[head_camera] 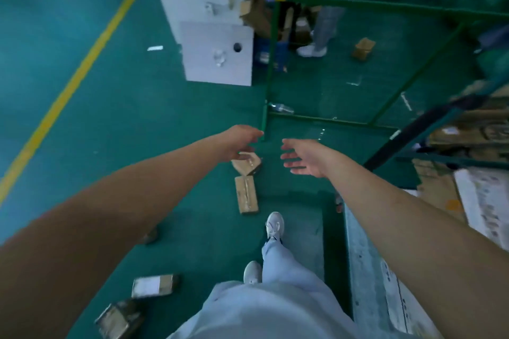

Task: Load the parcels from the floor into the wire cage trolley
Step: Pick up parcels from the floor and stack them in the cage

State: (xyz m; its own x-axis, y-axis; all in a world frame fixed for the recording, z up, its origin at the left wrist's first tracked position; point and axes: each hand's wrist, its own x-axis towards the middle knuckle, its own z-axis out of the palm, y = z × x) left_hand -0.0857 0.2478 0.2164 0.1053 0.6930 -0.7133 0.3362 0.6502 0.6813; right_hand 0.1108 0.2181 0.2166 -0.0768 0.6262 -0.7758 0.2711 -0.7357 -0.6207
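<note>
Both my arms stretch forward over the green floor. My left hand (242, 138) hangs open just above a small brown parcel (248, 164), not gripping it. My right hand (301, 156) is open too, fingers spread, to the right of that parcel and holding nothing. A longer flat parcel (246, 195) lies just behind the small one, nearer to me. Two more parcels (154, 285) (118, 318) lie on the floor at lower left. The green wire cage trolley (369, 4) stands ahead on the right, its corner post just beyond my left hand.
A white pillar with a square base (217, 55) rises ahead. Another person's legs (325, 22) and a small box (363, 48) are behind the trolley. Stacked cartons (465, 129) sit at the right. A yellow line (82, 69) crosses the floor at left. My feet (275, 224) are below.
</note>
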